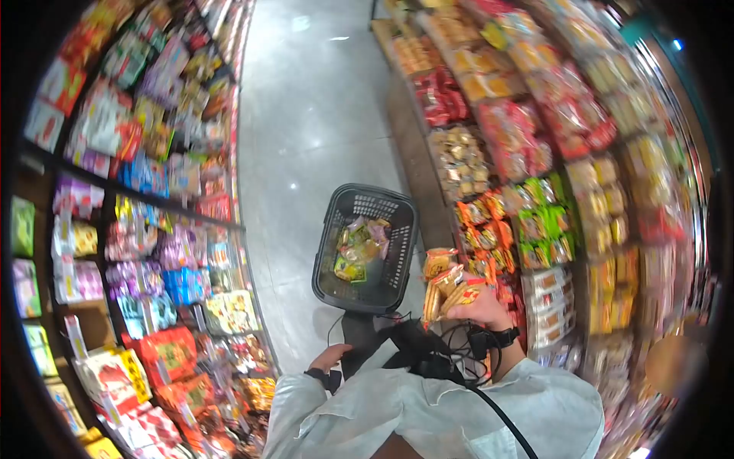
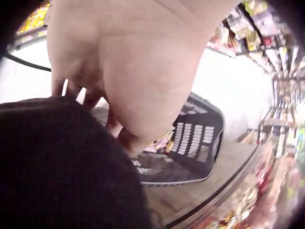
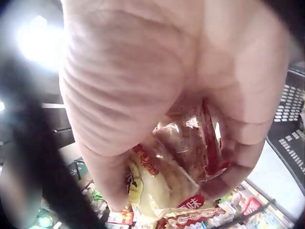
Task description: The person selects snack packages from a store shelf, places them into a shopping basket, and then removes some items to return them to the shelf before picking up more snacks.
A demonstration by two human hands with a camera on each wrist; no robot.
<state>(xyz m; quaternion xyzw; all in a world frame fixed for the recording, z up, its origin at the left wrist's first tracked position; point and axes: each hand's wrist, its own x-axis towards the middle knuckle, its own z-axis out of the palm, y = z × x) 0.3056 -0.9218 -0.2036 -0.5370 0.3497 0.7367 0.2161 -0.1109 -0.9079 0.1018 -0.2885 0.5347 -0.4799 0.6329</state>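
My right hand [image 1: 475,306] grips several clear-wrapped snack packs [image 1: 449,293] with red and yellow print, close beside the right shelf. In the right wrist view, the fingers and thumb of that hand [image 3: 167,81] curl round the crinkled wrappers [image 3: 167,191]. My left hand [image 1: 330,358] hangs low near my body, beside dark material. Its loosely bent fingers hold nothing visible in the left wrist view, where dark cloth [image 2: 62,167] partly hides the hand [image 2: 138,71]. Ahead of me stands a black shopping basket [image 1: 329,264] with several small packets [image 1: 359,245] in it.
A right-hand shelf bears orange packets [image 1: 485,229], green packets [image 1: 547,222] and other wrapped snacks. Along the left, another shelf carries colourful bags [image 1: 164,352]. The grey tiled aisle floor [image 1: 306,115] runs between them. Black cables [image 1: 466,344] hang near my right wrist.
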